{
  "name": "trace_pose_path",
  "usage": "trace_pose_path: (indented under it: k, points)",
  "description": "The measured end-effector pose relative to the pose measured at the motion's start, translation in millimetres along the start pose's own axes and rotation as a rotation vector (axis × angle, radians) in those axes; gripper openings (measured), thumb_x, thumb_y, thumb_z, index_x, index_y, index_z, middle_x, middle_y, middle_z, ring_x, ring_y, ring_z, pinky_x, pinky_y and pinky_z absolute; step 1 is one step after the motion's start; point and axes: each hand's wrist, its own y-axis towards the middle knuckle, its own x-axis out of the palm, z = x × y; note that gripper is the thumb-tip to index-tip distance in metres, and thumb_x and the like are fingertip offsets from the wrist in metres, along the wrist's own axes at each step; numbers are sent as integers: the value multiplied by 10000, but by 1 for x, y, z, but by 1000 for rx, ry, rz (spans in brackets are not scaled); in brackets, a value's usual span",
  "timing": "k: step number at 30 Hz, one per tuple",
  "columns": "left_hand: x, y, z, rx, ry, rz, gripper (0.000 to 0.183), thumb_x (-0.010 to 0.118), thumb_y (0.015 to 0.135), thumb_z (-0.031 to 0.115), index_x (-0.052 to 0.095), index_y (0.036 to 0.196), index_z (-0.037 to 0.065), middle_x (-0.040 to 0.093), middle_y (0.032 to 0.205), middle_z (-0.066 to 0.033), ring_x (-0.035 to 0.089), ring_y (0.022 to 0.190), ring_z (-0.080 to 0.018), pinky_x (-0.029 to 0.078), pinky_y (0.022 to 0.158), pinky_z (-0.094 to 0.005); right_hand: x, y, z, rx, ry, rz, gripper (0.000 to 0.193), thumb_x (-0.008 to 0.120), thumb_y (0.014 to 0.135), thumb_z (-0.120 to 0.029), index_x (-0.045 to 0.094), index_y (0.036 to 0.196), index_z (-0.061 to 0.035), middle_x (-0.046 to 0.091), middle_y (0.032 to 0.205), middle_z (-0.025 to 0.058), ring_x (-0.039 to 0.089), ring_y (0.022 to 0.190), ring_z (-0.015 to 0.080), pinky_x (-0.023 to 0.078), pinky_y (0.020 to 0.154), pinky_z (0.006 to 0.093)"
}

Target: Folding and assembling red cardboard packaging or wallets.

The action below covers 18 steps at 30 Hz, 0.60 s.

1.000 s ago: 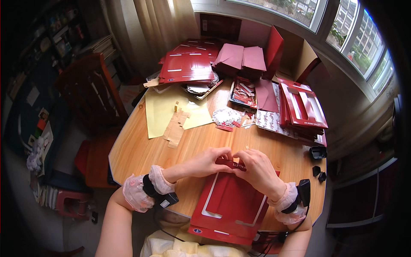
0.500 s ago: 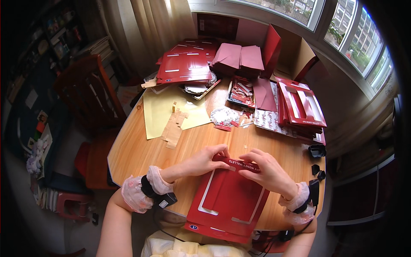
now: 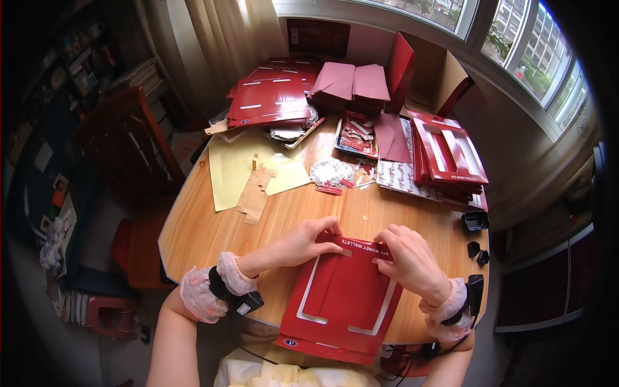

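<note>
A flat red cardboard wallet pack [image 3: 342, 293] with white-edged cut slots lies at the table's front edge, its near end hanging over toward my lap. My left hand [image 3: 302, 242] pinches its far edge near the left corner, thumb on top. At the far right corner my right hand [image 3: 410, 261] grips the same edge between thumb and fingers. The strip of white print along that edge shows between both hands. Whether several layers are stacked in the pack, I cannot tell.
Beyond lie a yellow sheet [image 3: 222, 184] with brown tape strips [image 3: 253, 197], a white doily-like piece [image 3: 332, 173] and a tray of red scraps [image 3: 356, 135]. Red card sheets [image 3: 267, 100], pink envelopes [image 3: 371, 84] and cut-out red packs [image 3: 451, 151] are stacked behind. Small black parts [image 3: 476, 221] sit at right.
My right hand has shifted slightly right, toward the corner of the pack, and the far edge lies flatter with more print showing. My left hand keeps its hold. The view has shifted slightly.
</note>
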Motion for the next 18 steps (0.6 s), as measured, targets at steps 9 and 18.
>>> trace_pose_path:
  k: [9,18]
  points:
    - [-2,-1,2,14,35,0,276,741,904,195,578,1043,20,682,952,-96,655,921,-183,517,815,-321,-5,2,-6,98,54,-18,249,763,728,-159,701,923,-17,609,910,130,604,849,332,494,798,421]
    - [-4,0,4,106,-28,-121,360,720,896,151,638,1223,24,706,1077,-114,669,965,-201,520,873,-323,-8,2,-8,93,118,-7,263,745,733,-135,720,951,11,614,903,147,629,890,330,515,807,399]
